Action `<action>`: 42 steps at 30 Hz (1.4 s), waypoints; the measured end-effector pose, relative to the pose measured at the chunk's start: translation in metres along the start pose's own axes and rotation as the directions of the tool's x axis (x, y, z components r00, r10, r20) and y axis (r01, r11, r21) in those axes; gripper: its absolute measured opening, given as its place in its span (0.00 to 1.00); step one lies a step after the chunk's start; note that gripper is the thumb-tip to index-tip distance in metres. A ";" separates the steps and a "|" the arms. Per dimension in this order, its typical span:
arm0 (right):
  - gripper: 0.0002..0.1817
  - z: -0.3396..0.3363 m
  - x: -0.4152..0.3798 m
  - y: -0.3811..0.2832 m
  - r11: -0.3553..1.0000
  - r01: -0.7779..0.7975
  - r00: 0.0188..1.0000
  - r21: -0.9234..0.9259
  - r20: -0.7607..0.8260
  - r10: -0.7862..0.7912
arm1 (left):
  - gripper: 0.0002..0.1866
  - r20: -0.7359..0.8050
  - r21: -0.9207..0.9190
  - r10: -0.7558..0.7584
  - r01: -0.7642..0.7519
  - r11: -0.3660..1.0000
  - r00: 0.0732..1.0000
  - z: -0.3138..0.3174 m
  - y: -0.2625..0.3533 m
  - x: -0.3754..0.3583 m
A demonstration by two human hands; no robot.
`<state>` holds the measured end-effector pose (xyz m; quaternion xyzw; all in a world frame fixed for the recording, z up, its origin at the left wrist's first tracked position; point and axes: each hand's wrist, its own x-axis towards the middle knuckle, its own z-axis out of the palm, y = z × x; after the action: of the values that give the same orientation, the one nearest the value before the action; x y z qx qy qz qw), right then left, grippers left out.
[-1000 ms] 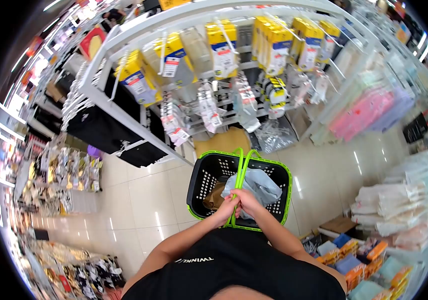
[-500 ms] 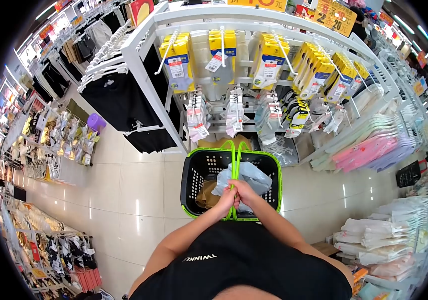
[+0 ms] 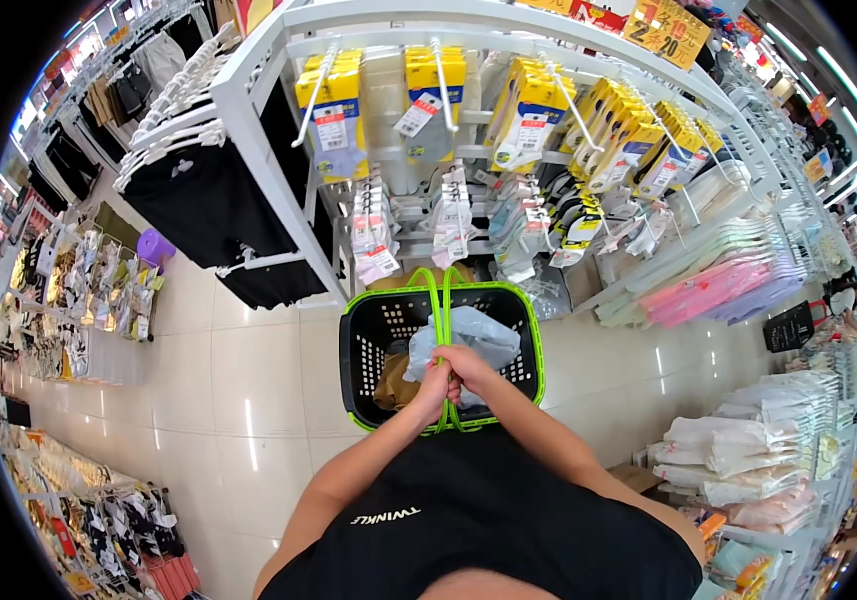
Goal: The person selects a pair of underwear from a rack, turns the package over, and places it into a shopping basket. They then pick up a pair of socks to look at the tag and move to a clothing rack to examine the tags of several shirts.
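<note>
Green basket handles [image 3: 439,300] gripped by left hand [image 3: 433,383] and right hand [image 3: 469,368], both fists closed.

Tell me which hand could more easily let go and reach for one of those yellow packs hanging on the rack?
Probably the right hand. Both hands clasp the basket handles, left hand beside it, but most yellow packs hang ahead and to the right, so its reach looks shorter.

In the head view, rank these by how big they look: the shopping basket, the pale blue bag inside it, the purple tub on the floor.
1. shopping basket, black with green rim, largest.
2. pale blue bag, lying inside the basket.
3. purple tub, smallest as seen; it stands farther from the camera, so its true size against the bag is unsure.
</note>
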<state>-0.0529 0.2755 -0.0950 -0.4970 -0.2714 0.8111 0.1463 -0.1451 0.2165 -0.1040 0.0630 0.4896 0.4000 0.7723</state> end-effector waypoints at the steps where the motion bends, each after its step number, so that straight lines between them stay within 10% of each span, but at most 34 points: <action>1: 0.16 -0.007 0.007 0.002 1.000 0.014 1.000 -0.005 0.002 -0.014 | 0.16 0.007 0.005 0.013 -0.013 1.000 1.000 0.002 -0.002 0.005; 9: 0.15 -0.072 -0.006 -0.012 0.998 -0.050 0.991 -0.048 0.124 0.056 | 0.15 -0.049 0.100 0.061 -0.056 0.993 0.997 0.044 -0.029 0.040; 15: 0.14 -0.118 -0.013 -0.014 0.992 -0.004 0.961 -0.129 0.272 0.040 | 0.16 -0.003 -0.173 0.000 -0.001 0.985 1.000 0.082 -0.049 0.039; 18: 0.18 -0.136 -0.010 -0.012 0.962 0.101 0.963 -0.255 0.268 -0.031 | 0.17 0.119 -0.214 -0.019 0.045 0.976 0.993 0.083 -0.062 0.048; 20: 0.22 -0.162 -0.007 -0.045 0.706 0.328 0.937 -0.628 0.311 -0.160 | 0.18 0.078 -0.188 -0.007 0.022 0.982 0.997 0.097 -0.059 0.042; 22: 0.21 -0.182 -0.006 -0.102 0.376 0.463 0.766 -0.803 0.148 -0.626 | 0.19 0.033 -0.132 0.019 -0.014 0.991 0.999 0.107 -0.057 0.039; 23: 0.15 -0.186 -0.020 -0.139 0.695 0.527 0.757 -0.489 -0.100 -0.645 | 0.19 0.030 -0.128 0.018 -0.014 0.992 0.999 0.109 -0.057 0.040; 24: 0.11 -0.189 -0.004 -0.160 0.561 0.792 0.507 -0.240 -0.252 -0.824 | 0.19 0.025 -0.115 0.026 -0.023 0.993 0.999 0.110 -0.056 0.043; 26: 0.06 -0.189 0.001 -0.227 0.461 0.881 0.420 -0.103 -0.278 -0.864 | 0.18 0.009 -0.109 0.028 -0.027 0.994 1.000 0.111 -0.055 0.048; 28: 0.28 -0.194 0.031 -0.269 0.385 0.901 0.338 -0.201 -0.233 -0.912 | 0.18 0.008 -0.114 0.030 -0.029 0.993 1.000 0.116 -0.053 0.047; 32: 0.38 -0.189 0.065 -0.304 0.513 0.824 0.463 -0.241 -0.236 -0.854 | 0.18 -0.011 -0.115 0.045 -0.045 0.992 0.999 0.118 -0.047 0.051; 34: 0.33 -0.186 0.061 -0.308 0.642 0.759 0.618 -0.105 -0.191 -0.762 | 0.17 -0.026 -0.106 0.055 -0.057 0.993 0.998 0.116 -0.045 0.055; 42: 0.15 -0.185 0.043 -0.295 0.738 0.675 0.736 -0.010 -0.066 -0.674 | 0.17 -0.026 -0.145 0.085 -0.088 0.985 0.996 0.110 -0.034 0.062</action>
<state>0.0814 0.5907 -0.0204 -0.3900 -0.4220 0.6885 0.4425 -0.0250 0.2686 -0.1076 0.0234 0.4634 0.4686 0.7517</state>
